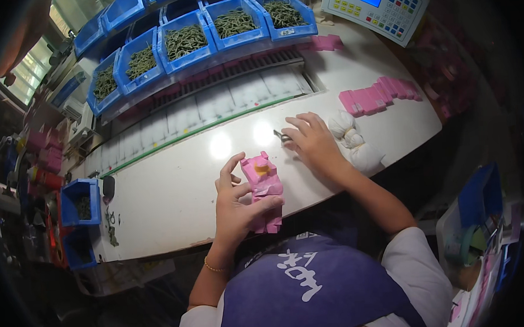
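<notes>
My left hand (240, 203) grips a pair of pink paper-wrapped packets (267, 190) stacked end to end, near the front edge of the white table. A yellow-orange patch shows on the upper packet, and my thumb lies across the lower one. My right hand (314, 142) is over the table to the right, its thumb and forefinger closed around a small dark metal tool (282, 136); the tool's exact kind is too small to make out. Just right of that hand lie white cloth-like bundles (354, 141), knotted or gathered in the middle.
Blue bins (186, 42) filled with dried green twisted strands line the back. A row of pink packets (377, 95) lies at the right, below a scale with a blue screen (378, 6). Smaller blue bins (79, 202) hang at the left edge. A green-edged white strip (206, 110) crosses the table.
</notes>
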### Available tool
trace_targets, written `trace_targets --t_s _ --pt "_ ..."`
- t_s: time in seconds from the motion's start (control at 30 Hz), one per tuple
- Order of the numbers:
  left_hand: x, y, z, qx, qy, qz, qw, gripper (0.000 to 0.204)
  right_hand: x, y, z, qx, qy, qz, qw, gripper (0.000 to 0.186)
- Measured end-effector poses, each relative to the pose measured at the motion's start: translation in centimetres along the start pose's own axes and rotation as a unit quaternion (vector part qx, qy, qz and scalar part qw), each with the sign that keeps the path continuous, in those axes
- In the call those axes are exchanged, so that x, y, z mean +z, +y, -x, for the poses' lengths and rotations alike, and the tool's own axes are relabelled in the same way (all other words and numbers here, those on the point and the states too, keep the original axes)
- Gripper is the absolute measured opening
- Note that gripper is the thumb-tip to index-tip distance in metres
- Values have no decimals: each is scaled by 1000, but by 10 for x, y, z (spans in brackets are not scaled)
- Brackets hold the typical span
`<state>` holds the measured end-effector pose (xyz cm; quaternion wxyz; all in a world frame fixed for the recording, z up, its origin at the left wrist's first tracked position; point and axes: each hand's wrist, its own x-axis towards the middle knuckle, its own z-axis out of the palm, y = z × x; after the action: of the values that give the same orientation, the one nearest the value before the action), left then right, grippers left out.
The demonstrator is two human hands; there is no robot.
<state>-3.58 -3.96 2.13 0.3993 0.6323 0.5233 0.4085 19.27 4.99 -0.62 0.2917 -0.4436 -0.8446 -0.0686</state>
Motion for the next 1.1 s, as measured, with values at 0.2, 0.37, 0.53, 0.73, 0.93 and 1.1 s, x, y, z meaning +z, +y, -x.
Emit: trace_targets --t_s 0.2,0.37,0.53,0.73,0.93,1.1 --pt "-16 -24 -7 -80 10 118 990 41 -39 17 29 134 -31 117 984 45" --pt "-13 -29 -10 -55 20 64 996 40 -43 40 53 253 -168 121 945 58" --pt "-4 -34 -6 1 53 -160 986 38 -43 31 49 175 -41 -58 982 56" --pt "4 -32 -5 30 45 -159 986 36 -27 -51 9 -217 -26 -108 970 48" --pt "2 -49 -4 36 8 -159 987 35 -28 -43 4 -119 -116 -213 963 52" --pt "-1 -47 -2 33 -21 -155 987 40 -23 -49 -1 101 -202 -447 865 57"
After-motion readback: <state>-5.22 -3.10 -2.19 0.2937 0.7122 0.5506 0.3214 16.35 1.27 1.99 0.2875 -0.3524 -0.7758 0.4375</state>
